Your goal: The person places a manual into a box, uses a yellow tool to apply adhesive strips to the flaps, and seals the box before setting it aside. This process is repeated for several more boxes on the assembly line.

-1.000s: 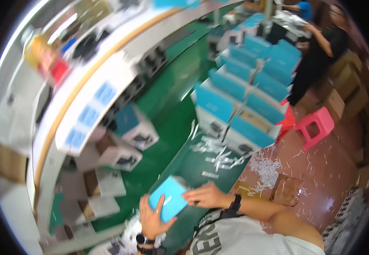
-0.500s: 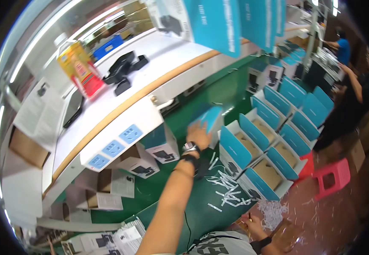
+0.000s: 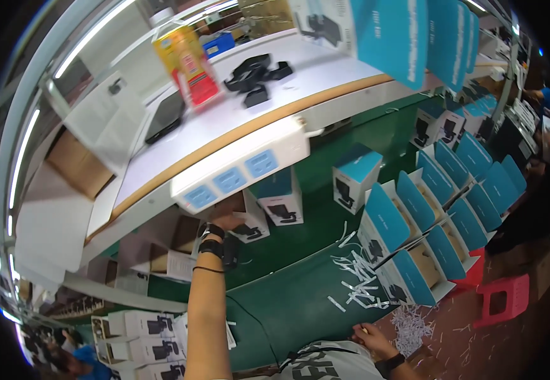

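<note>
Head view: a packing bench seen from above, with the person's forearms entering from the lower edge.
Left hand point(image 3: 226, 221): stretched forward to a white carton point(image 3: 248, 223) under the white power strip point(image 3: 240, 172); whether the fingers are apart or together cannot be told.
White carton: upright on the green mat point(image 3: 300, 297), long axis vertical, printed face toward the camera.
Right hand point(image 3: 370, 337): low at the mat's near edge, fingers curled loosely, beside paper strips point(image 3: 357, 269).

Place: a packing line in a factory.
Evidence: rows of open blue-lidded cardboard boxes point(image 3: 414, 221) stood on a green conveyor belt point(image 3: 300, 297); a long white desk point(image 3: 224, 120) carried black parts point(image 3: 256, 75); paper scraps point(image 3: 414, 326) littered the floor.
</note>
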Action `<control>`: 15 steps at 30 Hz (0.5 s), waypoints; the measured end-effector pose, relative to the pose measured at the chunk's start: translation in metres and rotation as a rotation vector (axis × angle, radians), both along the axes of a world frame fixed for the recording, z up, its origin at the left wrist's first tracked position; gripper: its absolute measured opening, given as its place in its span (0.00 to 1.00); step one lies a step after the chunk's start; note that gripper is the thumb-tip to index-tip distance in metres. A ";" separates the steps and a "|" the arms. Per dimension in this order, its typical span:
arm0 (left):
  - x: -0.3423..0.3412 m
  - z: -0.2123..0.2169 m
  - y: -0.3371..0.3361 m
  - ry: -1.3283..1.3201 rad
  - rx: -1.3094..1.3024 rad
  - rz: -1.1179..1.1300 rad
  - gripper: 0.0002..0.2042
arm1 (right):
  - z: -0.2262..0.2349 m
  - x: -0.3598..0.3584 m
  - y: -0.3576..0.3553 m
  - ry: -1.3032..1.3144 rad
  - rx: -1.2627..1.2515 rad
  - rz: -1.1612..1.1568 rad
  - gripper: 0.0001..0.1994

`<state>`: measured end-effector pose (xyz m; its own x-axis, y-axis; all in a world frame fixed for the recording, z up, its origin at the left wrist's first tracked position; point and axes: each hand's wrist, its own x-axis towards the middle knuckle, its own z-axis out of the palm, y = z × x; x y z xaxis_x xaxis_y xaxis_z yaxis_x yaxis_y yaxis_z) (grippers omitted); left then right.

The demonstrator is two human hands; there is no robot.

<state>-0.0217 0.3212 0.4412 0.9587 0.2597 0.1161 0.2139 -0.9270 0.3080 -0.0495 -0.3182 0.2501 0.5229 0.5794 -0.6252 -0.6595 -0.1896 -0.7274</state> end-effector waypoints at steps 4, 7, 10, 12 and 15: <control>-0.042 -0.015 -0.064 0.133 0.088 0.389 0.16 | 0.013 0.036 0.071 -0.711 -0.018 0.345 0.17; -0.133 -0.008 -0.125 -0.115 0.174 0.108 0.14 | 0.075 0.048 0.145 -0.880 0.107 0.252 0.22; -0.196 -0.009 -0.185 -0.230 0.027 -0.134 0.15 | 0.092 0.056 0.198 -1.060 0.134 0.130 0.26; -0.230 -0.012 -0.212 -0.188 -0.116 -0.174 0.18 | 0.108 0.051 0.216 -0.978 0.199 0.132 0.26; -0.268 0.048 -0.249 -0.196 -0.199 -0.152 0.21 | 0.100 0.029 0.227 -0.970 0.148 0.074 0.29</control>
